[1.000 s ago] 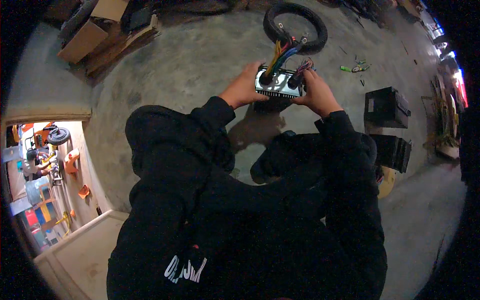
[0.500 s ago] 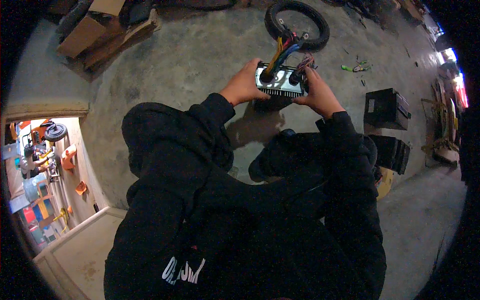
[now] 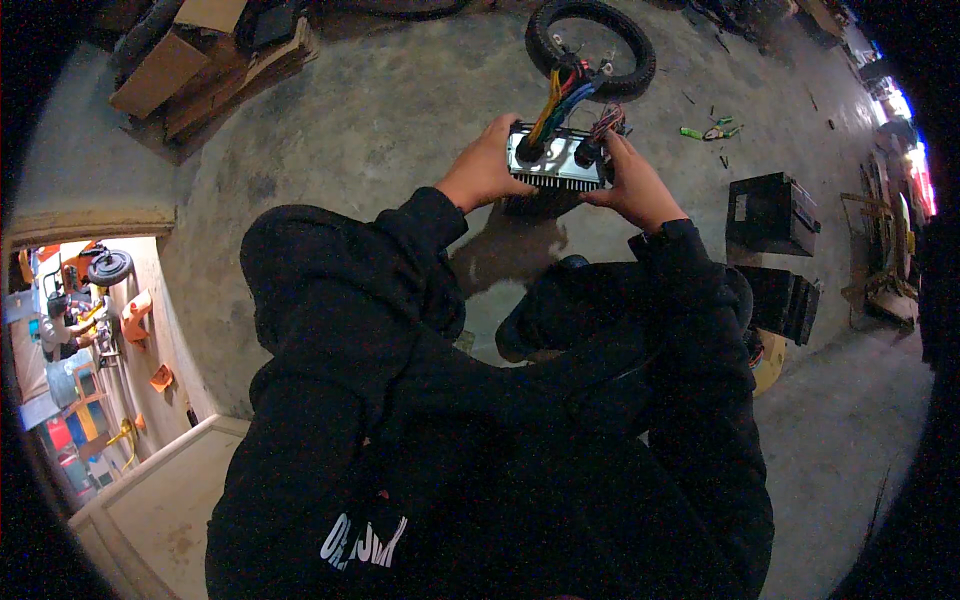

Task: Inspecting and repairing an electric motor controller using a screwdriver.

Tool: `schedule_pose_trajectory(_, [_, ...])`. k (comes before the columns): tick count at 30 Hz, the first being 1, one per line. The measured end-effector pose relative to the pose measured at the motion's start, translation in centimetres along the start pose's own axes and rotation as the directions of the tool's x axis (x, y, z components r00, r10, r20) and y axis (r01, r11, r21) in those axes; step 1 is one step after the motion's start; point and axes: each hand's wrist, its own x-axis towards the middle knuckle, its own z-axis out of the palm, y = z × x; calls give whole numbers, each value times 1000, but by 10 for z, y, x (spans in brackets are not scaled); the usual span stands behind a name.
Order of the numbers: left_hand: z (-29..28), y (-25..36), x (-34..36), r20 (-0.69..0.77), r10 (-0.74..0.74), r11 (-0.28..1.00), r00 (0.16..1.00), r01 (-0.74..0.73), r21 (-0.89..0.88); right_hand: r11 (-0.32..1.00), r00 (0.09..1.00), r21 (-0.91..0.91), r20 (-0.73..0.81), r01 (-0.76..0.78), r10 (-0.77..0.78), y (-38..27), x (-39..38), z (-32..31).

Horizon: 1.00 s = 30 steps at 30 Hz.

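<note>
Between my two hands is a motor controller [image 3: 557,160], a box with a shiny silver end plate and dark cooling fins. My left hand [image 3: 484,170] grips its left side, thumb at the near edge. On the right side my right hand [image 3: 640,185] holds it the same way. Thick yellow, blue and green cables [image 3: 560,108] rise from a round gland at the plate's left. A bundle of thin coloured wires [image 3: 608,125] comes out at its right, close to my right fingers. The underside of the controller is hidden.
Beyond the cables a black tyre [image 3: 635,75] lies on the concrete floor. Green-handled pliers [image 3: 712,130] rest to its right. Black battery-like boxes [image 3: 770,215] stand at right. Flattened cardboard [image 3: 180,75] is piled far left. Through an opening at left, a person [image 3: 62,328] works.
The view has shifted very slightly. Both hands keep their hold on the controller, which stays in almost the same place.
</note>
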Motion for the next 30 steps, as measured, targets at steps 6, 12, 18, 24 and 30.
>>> schedule_pose_trajectory(6, [1, -4, -1, -2, 11, 1000, 1000, -11, -13, 999, 999, -37, -42, 24, -26, 2, -2, 2])
schedule_pose_trajectory(12, [0, -6, -3, -17, 47, 999, 999, -47, -2, 999, 1000, -39, -18, -10, 9, -6, 1, -3])
schedule_pose_trajectory(18, [-3, 3, -3, 10, 34, 998, 999, -33, -47, 997, 999, -63, -26, -33, 31, -2, -1, 0])
schedule_pose_trajectory(24, [-11, -7, -2, 56, 92, 994, 994, -88, -71, 998, 998, -30, 9, -64, 64, -16, 0, -5])
schedule_pose_trajectory(30, [-27, 7, 6, 258, -12, 950, 966, 91, -298, 998, 999, -50, -8, -39, 38, -9, -6, -10])
